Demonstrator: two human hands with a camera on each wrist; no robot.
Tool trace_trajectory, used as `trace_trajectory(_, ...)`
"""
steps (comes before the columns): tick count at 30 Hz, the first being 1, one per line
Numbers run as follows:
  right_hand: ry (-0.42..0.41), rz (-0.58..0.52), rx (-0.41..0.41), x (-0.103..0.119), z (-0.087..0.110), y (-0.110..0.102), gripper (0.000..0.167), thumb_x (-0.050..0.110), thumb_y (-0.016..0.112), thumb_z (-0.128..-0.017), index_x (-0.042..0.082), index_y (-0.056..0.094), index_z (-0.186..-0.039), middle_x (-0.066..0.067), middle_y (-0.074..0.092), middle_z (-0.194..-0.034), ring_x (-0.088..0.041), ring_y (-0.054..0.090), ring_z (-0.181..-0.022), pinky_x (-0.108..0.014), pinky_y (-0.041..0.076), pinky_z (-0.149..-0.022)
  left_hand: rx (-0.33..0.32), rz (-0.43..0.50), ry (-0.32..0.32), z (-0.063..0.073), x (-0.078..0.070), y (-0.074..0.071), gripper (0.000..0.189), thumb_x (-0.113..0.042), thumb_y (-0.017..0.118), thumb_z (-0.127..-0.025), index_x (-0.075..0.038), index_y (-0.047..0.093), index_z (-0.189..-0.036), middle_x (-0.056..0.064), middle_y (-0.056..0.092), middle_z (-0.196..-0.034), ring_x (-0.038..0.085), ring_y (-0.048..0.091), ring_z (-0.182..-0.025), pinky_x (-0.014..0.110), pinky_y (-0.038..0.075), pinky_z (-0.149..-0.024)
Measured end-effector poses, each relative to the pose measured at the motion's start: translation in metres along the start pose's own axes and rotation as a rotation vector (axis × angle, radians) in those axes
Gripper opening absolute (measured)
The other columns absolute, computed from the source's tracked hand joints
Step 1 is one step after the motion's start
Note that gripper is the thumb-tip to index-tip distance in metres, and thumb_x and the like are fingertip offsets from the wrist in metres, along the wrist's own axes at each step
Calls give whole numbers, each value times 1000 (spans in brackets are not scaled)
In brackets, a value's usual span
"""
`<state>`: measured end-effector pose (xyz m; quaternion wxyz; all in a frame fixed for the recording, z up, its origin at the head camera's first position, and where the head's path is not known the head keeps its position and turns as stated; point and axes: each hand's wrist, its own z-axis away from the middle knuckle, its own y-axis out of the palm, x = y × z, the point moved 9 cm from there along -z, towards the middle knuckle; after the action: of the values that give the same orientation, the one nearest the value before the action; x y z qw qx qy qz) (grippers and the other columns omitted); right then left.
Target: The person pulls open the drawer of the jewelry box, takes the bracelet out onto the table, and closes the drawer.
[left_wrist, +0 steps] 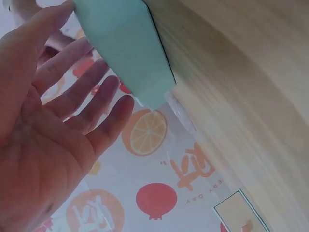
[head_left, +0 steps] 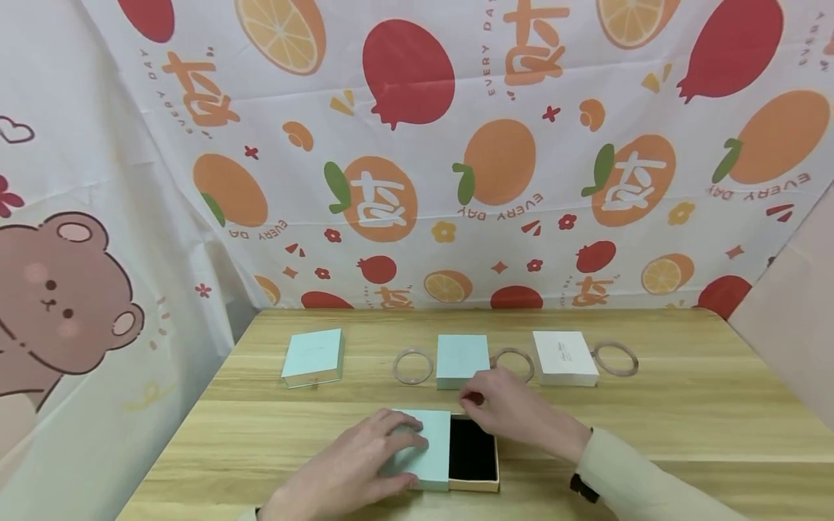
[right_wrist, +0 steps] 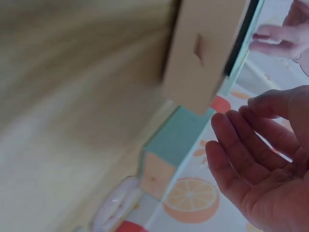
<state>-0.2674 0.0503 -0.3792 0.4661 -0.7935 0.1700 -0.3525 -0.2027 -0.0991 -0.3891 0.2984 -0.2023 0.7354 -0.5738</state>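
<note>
A light teal box [head_left: 426,463] lies near the table's front edge, its drawer [head_left: 472,449] with black lining pulled out to the right. My left hand [head_left: 355,459] rests on the teal cover, fingers spread over its top and thumb by the front side; in the left wrist view its fingertips meet the cover's edge [left_wrist: 126,53]. Just behind the drawer, my right hand [head_left: 504,401] hovers, fingers loosely bent and nothing visible in them. In the right wrist view its palm [right_wrist: 270,174] faces the drawer's tan end [right_wrist: 203,53], which has a small tab.
Behind stand a closed teal box [head_left: 462,358], another teal box [head_left: 314,354] at left and a white box [head_left: 564,356] at right. A clear bangle [head_left: 394,367] and two greyish-pink bangles, one bangle [head_left: 532,370] by the middle box and another bangle [head_left: 635,364] farther right, lie among them.
</note>
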Motion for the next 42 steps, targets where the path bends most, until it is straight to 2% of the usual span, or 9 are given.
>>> trace_trajectory(5,-35,19,-55,-4,23,-4,9,4,70,-91,8,78,-93,2,75,-87,-4,66,-80,-18,55,-70,36,9,-54,0,4,4,44,-48,72,-93,-29,67,-132,0,57,-147,20,56,-130,45,54,-105)
trace_trajectory(8,14,-25,-65,-12,35,-4,11,3,69,-90,6,77,-97,-1,75,-90,-5,67,-81,-19,56,-70,61,31,-80,0,6,8,48,-50,73,-92,-30,66,-135,3,52,-152,24,52,-135,48,52,-106)
trace_trajectory(13,156,-199,-30,-27,51,-2,15,-2,63,-89,3,73,-100,-1,74,-86,2,64,-75,-18,56,-64,105,85,-123,2,10,14,51,-55,72,-91,-30,67,-135,5,50,-155,26,50,-137,50,52,-106)
trace_trajectory(18,276,-292,26,-38,64,4,14,4,64,-90,3,74,-101,6,70,-79,4,59,-71,-19,52,-63,105,108,-146,3,12,15,50,-55,74,-89,-30,68,-133,5,51,-154,26,51,-136,49,54,-104)
trace_trajectory(22,376,-445,98,-45,72,14,20,8,66,-92,-3,71,-109,3,73,-79,-2,63,-65,-22,53,-58,99,116,-158,3,11,15,50,-54,76,-87,-31,69,-130,5,52,-153,26,52,-134,49,54,-103)
trace_trajectory(26,439,-658,141,-47,78,24,28,3,64,-92,-11,64,-116,-8,75,-78,-13,68,-61,-25,57,-56,103,122,-169,2,10,16,50,-56,75,-87,-32,69,-130,5,53,-152,26,53,-133,48,54,-103)
trace_trajectory(29,487,-788,155,-48,81,28,35,-2,62,-90,-15,59,-122,-12,75,-79,-16,70,-63,-26,59,-58,101,113,-169,2,10,16,50,-57,75,-87,-32,69,-130,5,54,-151,26,53,-133,47,54,-103)
trace_trajectory(35,547,-918,155,-47,85,33,46,-7,60,-85,-19,52,-129,-12,73,-81,-18,73,-71,-29,62,-65,94,103,-159,1,10,15,50,-56,76,-87,-30,70,-129,5,54,-150,26,52,-134,46,54,-103)
trace_trajectory(42,589,-987,111,-45,85,36,48,-10,62,-85,-20,51,-131,-10,71,-82,-18,74,-73,-31,63,-70,118,125,-172,1,12,15,51,-56,76,-86,-31,70,-130,5,53,-151,26,51,-134,48,54,-104)
